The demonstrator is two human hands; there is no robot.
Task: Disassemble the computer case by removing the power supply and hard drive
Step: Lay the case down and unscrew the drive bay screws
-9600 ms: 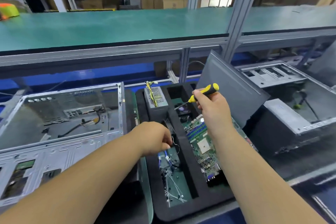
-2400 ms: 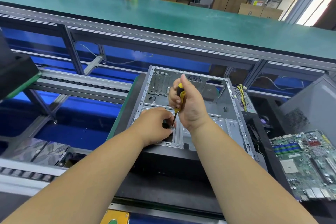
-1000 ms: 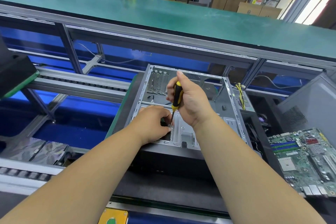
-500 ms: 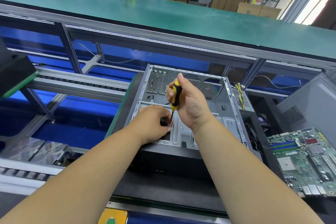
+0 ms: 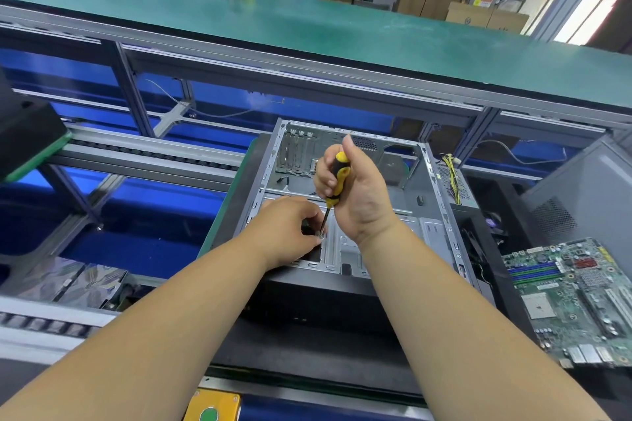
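The right hand (image 5: 355, 195) had its fingers curled round the yellow-and-black-handled screwdriver (image 5: 337, 181), thumb raised beside the handle top, shaft pointing down. The left hand (image 5: 290, 232) curled its fingertips at the screwdriver tip, pinching about a small silver screw (image 5: 320, 234) on the drive bracket. Both worked inside the open grey steel computer case (image 5: 427, 215), which lay on its side on the black tray, its interior largely bare with raised walls on all sides. A green motherboard (image 5: 574, 294) lay close on the right. A green-topped shelf (image 5: 307, 24) ran overhead beyond the case.
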